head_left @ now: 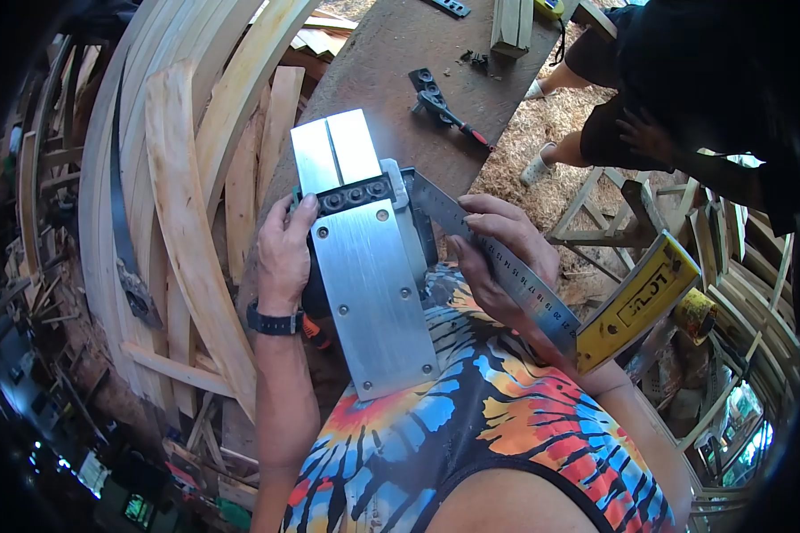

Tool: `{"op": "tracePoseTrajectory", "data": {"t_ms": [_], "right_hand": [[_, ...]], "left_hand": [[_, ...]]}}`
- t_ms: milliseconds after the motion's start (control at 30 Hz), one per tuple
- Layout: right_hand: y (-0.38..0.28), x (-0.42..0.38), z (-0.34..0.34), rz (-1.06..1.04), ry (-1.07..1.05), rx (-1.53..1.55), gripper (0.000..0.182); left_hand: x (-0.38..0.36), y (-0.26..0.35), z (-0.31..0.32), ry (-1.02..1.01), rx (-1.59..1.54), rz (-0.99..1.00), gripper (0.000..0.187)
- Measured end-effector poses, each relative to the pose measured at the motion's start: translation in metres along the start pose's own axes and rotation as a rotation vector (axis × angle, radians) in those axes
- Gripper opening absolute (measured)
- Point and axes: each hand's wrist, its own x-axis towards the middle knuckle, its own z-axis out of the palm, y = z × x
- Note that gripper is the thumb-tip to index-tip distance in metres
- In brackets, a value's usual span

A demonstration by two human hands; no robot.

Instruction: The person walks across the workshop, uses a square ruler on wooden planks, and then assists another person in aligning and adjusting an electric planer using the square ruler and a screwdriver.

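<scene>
An electric hand planer (373, 302) rests bottom up against my lap, its bare metal sole facing me. A dark cutter block (356, 197) with several round screws crosses it between the two sole plates. My left hand (284, 253), with a watch on the wrist, grips the planer's left side, thumb at the block's end. In my right hand (511, 253) is a try square (636, 302) with a yellow handle and a steel ruler blade. The blade's far end lies close by the planer's right side, near the cutter block.
On the wooden bench (373, 71) lie a red-tipped hand tool (453, 117), a black piece with round holes (425, 82), small dark bolts (476, 59) and a wood block (512, 31). Curved boards (173, 151) lean at left. Another person (676, 98) stands at upper right over wood shavings.
</scene>
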Motion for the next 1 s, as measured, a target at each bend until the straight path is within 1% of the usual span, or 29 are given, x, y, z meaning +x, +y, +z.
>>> {"op": "tracePoseTrajectory", "data": {"t_ms": [67, 167, 267, 367, 467, 567, 667, 767, 867, 1000], "right_hand": [[-0.002, -0.001, 0.001, 0.019, 0.007, -0.008, 0.029], [0.0, -0.001, 0.001, -0.021, 0.006, -0.024, 0.028], [-0.002, -0.002, 0.0, 0.026, 0.011, 0.005, 0.028], [-0.001, -0.001, 0.001, 0.007, 0.019, 0.034, 0.029], [-0.006, 0.001, 0.003, 0.073, -0.003, 0.088, 0.028], [-0.003, -0.001, 0.008, 0.136, 0.009, 0.177, 0.027], [-0.002, 0.003, 0.012, 0.081, 0.042, 0.123, 0.023], [-0.008, 0.006, 0.002, 0.266, -0.062, 0.026, 0.02], [-0.003, 0.018, 0.003, 0.348, -0.028, 0.136, 0.019], [-0.004, 0.041, 0.002, 0.427, -0.012, 0.237, 0.02]], "left_hand": [[0.0, -0.001, 0.0, -0.037, -0.116, -0.011, 0.055], [-0.002, 0.001, 0.001, -0.075, -0.307, -0.047, 0.052], [-0.002, -0.001, -0.002, -0.101, -0.332, -0.048, 0.049], [0.003, -0.009, -0.003, -0.086, -0.274, -0.015, 0.054], [-0.002, 0.006, -0.001, -0.003, 0.059, -0.077, 0.062], [-0.003, 0.004, 0.001, 0.035, 0.073, -0.022, 0.07], [0.003, -0.009, -0.003, -0.006, -0.015, 0.011, 0.071], [0.005, -0.012, -0.004, -0.007, -0.004, 0.001, 0.07], [0.004, -0.013, -0.002, 0.001, -0.102, 0.007, 0.068], [0.0, -0.005, -0.001, 0.01, -0.094, 0.006, 0.066]]}}
